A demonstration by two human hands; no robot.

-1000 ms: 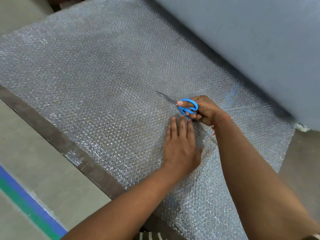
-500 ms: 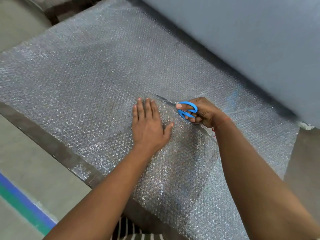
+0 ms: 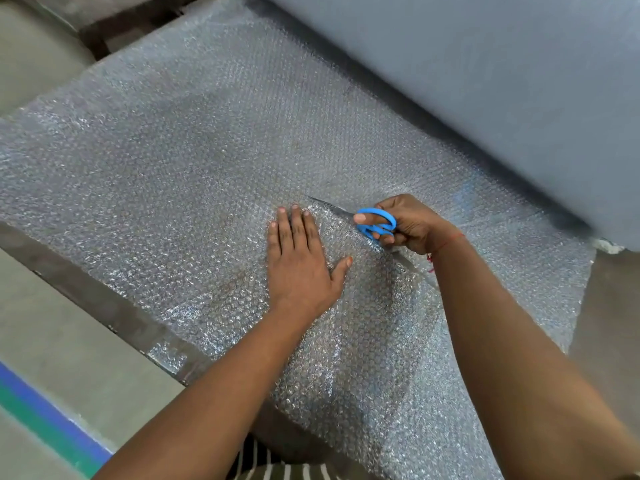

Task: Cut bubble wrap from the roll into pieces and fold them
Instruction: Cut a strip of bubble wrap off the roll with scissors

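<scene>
Now the right hand grips the scissors, blades pointing ahead of it through the wrap. Just beside them, the left hand lies flat, fingers straight, pressing the sheet down. The roll lies beyond both hands. To cut well, keep the sheet taut near the blades, fingers off the line, and glide steadily.

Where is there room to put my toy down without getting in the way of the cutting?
Free: the wide bubble wrap left of the left hand, and the bare floor between the dark strip and the blue-green stripe. Crowded: around the scissors in the right hand, close below the big roll.
</scene>
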